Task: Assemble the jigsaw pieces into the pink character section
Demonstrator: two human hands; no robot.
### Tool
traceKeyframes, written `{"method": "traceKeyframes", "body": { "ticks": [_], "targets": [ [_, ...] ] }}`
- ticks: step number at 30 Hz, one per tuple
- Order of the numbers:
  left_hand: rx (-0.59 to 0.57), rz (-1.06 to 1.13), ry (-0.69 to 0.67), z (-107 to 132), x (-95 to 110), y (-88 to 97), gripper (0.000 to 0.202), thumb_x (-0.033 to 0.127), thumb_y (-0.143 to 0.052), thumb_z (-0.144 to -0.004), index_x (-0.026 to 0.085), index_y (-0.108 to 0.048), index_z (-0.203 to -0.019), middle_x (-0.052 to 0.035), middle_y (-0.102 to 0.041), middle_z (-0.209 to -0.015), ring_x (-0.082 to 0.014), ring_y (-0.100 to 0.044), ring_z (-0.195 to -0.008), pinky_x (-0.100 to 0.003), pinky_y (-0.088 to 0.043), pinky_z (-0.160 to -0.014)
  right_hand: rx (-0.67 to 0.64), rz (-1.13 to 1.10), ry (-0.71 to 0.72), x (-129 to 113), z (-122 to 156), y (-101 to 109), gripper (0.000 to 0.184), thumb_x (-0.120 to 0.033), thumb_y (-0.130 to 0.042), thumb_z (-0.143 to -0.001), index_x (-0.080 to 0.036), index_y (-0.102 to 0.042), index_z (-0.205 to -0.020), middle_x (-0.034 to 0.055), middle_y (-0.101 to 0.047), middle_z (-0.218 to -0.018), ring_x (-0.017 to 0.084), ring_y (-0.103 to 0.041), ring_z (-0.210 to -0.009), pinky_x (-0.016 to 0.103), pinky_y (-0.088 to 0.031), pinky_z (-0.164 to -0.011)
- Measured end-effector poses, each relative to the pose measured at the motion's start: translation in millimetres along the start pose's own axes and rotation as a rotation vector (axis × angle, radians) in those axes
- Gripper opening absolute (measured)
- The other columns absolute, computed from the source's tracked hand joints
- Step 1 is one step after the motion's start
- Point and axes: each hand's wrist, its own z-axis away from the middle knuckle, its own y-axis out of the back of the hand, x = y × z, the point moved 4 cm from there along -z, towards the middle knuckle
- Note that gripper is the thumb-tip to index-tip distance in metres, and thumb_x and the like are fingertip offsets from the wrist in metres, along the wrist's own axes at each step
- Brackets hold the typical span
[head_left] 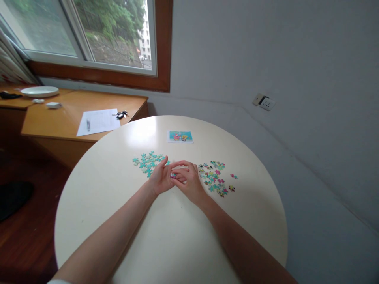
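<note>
My left hand is turned palm up above the round white table, its fingers stretched out under my right hand. Between the thumb and fingers of my right hand is a small multicoloured jigsaw piece, held over the left palm. Whether the piece also rests on the left fingers is hard to see. Left of the hands lies a spread of turquoise jigsaw pieces. On the right is a pile of mixed-colour jigsaw pieces. Beyond the hands lies a picture card with cartoon figures on turquoise.
A wooden desk stands behind on the left, bearing a sheet of paper with a pen, keys, a small white box and a white round dish. A wall with a socket borders the right side.
</note>
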Motion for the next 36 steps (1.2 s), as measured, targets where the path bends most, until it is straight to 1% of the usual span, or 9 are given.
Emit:
{"method": "traceKeyframes", "body": {
  "ticks": [5,8,12,17,20,24,28,33,36],
  "targets": [
    [-0.006,0.002,-0.004,0.4,-0.2,-0.4,0.060,0.049,-0.024,-0.092,0.005,-0.048,-0.124,-0.0168,-0.067,-0.089,-0.0231,-0.064,-0.072,-0.034,-0.046,-0.069,-0.006,0.005,-0.003,0.1,0.2,0.0,0.022,-0.016,-0.074,-0.064,-0.024,-0.069,-0.085,0.0061,-0.056,-0.105,0.022,-0.048,-0.101,0.040,-0.043,-0.089],
    [-0.004,-0.013,-0.011,0.4,-0.1,-0.4,0.060,0.049,-0.024,-0.092,0.004,-0.049,-0.123,-0.0153,-0.067,-0.082,-0.0234,-0.064,-0.072,-0.035,-0.047,-0.069,-0.001,0.001,-0.008,0.1,0.3,0.5,0.022,-0.016,-0.073,-0.065,-0.024,-0.069,-0.085,0.0063,-0.056,-0.104,0.022,-0.049,-0.101,0.040,-0.044,-0.089],
    [-0.019,-0.017,-0.009,-0.3,0.0,0.2,0.058,0.048,-0.028,-0.092,0.004,-0.049,-0.124,-0.0127,-0.066,-0.074,-0.0226,-0.063,-0.069,-0.031,-0.046,-0.063,-0.005,-0.012,-0.021,0.8,0.2,0.4,0.020,-0.017,-0.073,-0.066,-0.025,-0.069,-0.084,0.0055,-0.056,-0.104,0.022,-0.049,-0.101,0.041,-0.044,-0.089],
    [0.002,-0.003,-0.003,-0.2,0.1,-0.3,0.062,0.049,-0.023,-0.092,0.004,-0.046,-0.127,-0.0135,-0.067,-0.076,-0.0213,-0.062,-0.062,-0.029,-0.044,-0.057,-0.011,-0.021,-0.017,1.1,0.2,-0.3,0.021,-0.016,-0.074,-0.065,-0.024,-0.069,-0.084,0.0059,-0.057,-0.104,0.022,-0.049,-0.100,0.040,-0.045,-0.089],
    [0.016,0.005,-0.007,0.3,0.1,-2.6,0.063,0.049,-0.019,-0.093,0.004,-0.046,-0.127,-0.0124,-0.066,-0.074,-0.0206,-0.062,-0.060,-0.027,-0.042,-0.053,-0.020,-0.028,-0.008,1.5,0.1,-0.2,0.023,-0.015,-0.074,-0.065,-0.023,-0.070,-0.086,0.0061,-0.057,-0.103,0.021,-0.049,-0.100,0.039,-0.045,-0.089],
    [0.026,0.001,-0.015,1.2,0.4,-4.2,0.063,0.049,-0.019,-0.093,0.003,-0.047,-0.126,-0.0117,-0.065,-0.070,-0.0210,-0.062,-0.061,-0.027,-0.043,-0.052,-0.049,-0.027,0.002,2.6,0.0,0.4,0.023,-0.015,-0.073,-0.067,-0.025,-0.070,-0.088,0.0052,-0.057,-0.103,0.021,-0.049,-0.099,0.039,-0.045,-0.090],
    [0.017,0.003,-0.013,1.8,0.8,-3.1,0.060,0.047,-0.022,-0.093,0.003,-0.047,-0.126,-0.0138,-0.067,-0.076,-0.0213,-0.063,-0.063,-0.028,-0.044,-0.054,-0.052,-0.016,-0.003,3.2,0.0,0.5,0.024,-0.015,-0.072,-0.067,-0.026,-0.070,-0.087,0.0050,-0.057,-0.103,0.021,-0.049,-0.098,0.040,-0.045,-0.089],
    [-0.006,-0.005,-0.006,0.3,-0.1,-1.2,0.057,0.045,-0.026,-0.094,0.002,-0.055,-0.116,-0.0157,-0.068,-0.079,-0.0208,-0.065,-0.069,-0.028,-0.048,-0.060,0.025,-0.026,0.004,1.0,-1.2,4.7,0.020,-0.013,-0.070,-0.069,-0.024,-0.069,-0.085,0.0058,-0.057,-0.098,0.021,-0.050,-0.096,0.038,-0.047,-0.085],
    [-0.004,-0.028,0.012,-2.4,-2.6,1.3,0.052,0.039,-0.028,-0.095,0.001,-0.063,-0.099,-0.0158,-0.068,-0.075,-0.0191,-0.065,-0.069,-0.027,-0.050,-0.067,0.080,0.000,-0.029,2.3,-2.3,10.7,0.018,-0.016,-0.066,-0.073,-0.024,-0.069,-0.088,0.0059,-0.057,-0.096,0.021,-0.050,-0.095,0.038,-0.047,-0.083]
  ]
}}
